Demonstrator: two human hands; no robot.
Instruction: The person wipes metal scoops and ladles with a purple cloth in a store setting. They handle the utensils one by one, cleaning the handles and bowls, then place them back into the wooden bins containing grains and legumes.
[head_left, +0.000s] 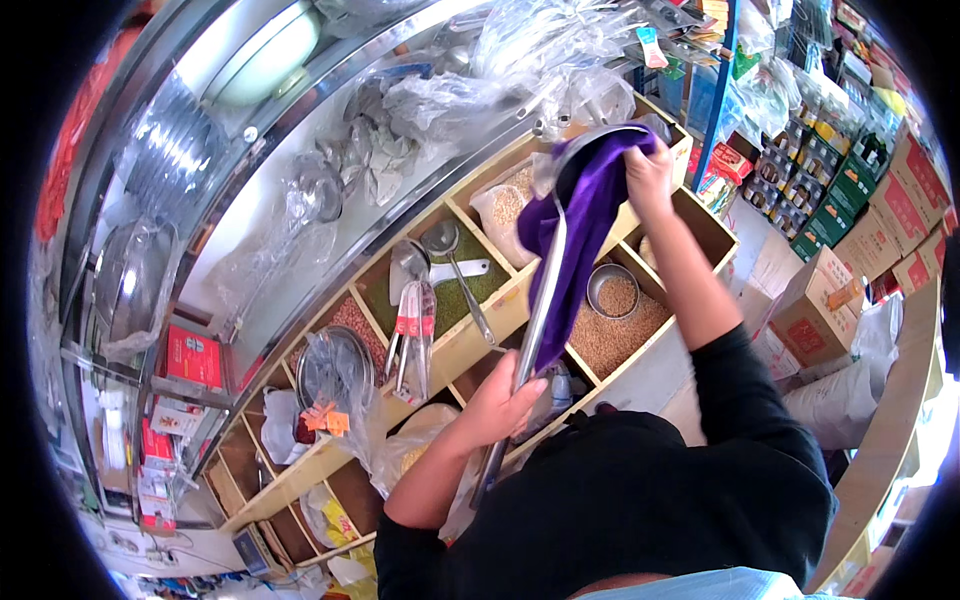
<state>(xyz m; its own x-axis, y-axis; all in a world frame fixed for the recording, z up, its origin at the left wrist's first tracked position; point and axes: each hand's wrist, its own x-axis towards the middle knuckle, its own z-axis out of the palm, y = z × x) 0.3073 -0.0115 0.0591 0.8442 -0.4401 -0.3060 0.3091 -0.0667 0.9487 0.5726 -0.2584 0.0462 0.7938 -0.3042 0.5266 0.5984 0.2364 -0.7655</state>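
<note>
My left hand (501, 401) is closed around the long metal handle (550, 289) of a large utensil, whose wide curved metal head (592, 142) is at the upper end. A purple cloth (592, 217) hangs against the head and along the handle. My right hand (649, 176) grips the cloth at the head's right edge. Below them stand wooden bins of grain, one with a metal bowl (613, 291) lying in it. To the left, a ladle (441, 238) and several plastic-wrapped metal utensils (412, 330) rest over a bin of green beans. The head's inner side is partly hidden by the cloth.
Glass shelves at the left hold wrapped metalware (135, 285) and a pale green bowl (266, 56). Plastic-wrapped goods (555, 45) lie behind the bins. A blue post (718, 97) stands at the upper right, with bottle packs (799, 169) and cardboard boxes (814, 315) beyond.
</note>
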